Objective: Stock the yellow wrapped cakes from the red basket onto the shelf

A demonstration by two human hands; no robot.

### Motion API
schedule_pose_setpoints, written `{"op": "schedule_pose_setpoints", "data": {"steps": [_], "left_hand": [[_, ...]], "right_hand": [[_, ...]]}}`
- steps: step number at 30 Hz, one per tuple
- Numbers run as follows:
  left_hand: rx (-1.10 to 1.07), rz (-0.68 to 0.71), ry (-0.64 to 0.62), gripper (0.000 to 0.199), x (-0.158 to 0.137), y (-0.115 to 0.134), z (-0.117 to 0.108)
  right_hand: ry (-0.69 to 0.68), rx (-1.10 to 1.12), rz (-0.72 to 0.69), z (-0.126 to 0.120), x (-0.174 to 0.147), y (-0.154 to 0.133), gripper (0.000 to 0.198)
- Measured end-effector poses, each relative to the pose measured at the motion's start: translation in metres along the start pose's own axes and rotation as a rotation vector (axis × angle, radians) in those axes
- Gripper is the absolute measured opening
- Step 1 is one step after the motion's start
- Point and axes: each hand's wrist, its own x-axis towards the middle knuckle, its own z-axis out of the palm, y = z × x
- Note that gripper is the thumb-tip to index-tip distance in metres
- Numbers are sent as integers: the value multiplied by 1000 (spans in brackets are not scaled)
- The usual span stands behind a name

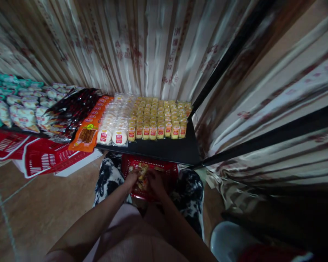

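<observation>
A pale curtain (153, 47) with dark red print hangs in folds behind the black desk (158, 149). Below the desk's front edge, toward its right end, a red basket (169, 168) with slotted sides sits between the person's knees, in black-and-white patterned trousers (190, 193). More red baskets (45, 156) stand under the left part of that edge; I cannot make out their contents. A white box (79, 163) shows beside them.

On the desk, white and teal bags (24, 112) are heaped toward the left end. To their right lies a pile of dark glossy packs (78, 111), then an orange pack (91, 122) reaching over the front edge. Next come rows of clear-wrapped white rounds (117, 116), and rows of yellow packs (160, 118) with red labels up to the right end.

The left hand (132, 177) and right hand (155, 180) meet over the basket, fingers partly curled around small yellow packets (142, 171). These lie between the hands, within the basket's outline; it is too dim to tell how firmly either hand grips.
</observation>
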Motion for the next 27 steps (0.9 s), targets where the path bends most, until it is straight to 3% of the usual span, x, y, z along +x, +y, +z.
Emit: {"op": "schedule_pose_setpoints", "data": {"steps": [6, 10, 13, 17, 22, 27], "left_hand": [[-104, -60, -167, 25, -31, 24, -7], [-146, -106, -266, 31, -45, 39, -14], [-186, -170, -407, 39, -50, 48, -19], [-278, -283, -610, 46, -53, 51, -26], [-302, -306, -622, 39, -54, 55, -26], [-223, -251, -638, 34, -60, 81, -18]], "right_hand": [[25, -307, -225, -20, -14, -30, 38], [-19, -510, -331, -34, -22, -52, 36], [-48, -570, -381, -43, -26, -70, 32], [-108, -546, -432, -53, -31, -93, 32], [-209, -390, -364, -60, -31, -104, 31], [-155, -182, -269, -67, -22, -104, 25]]}}
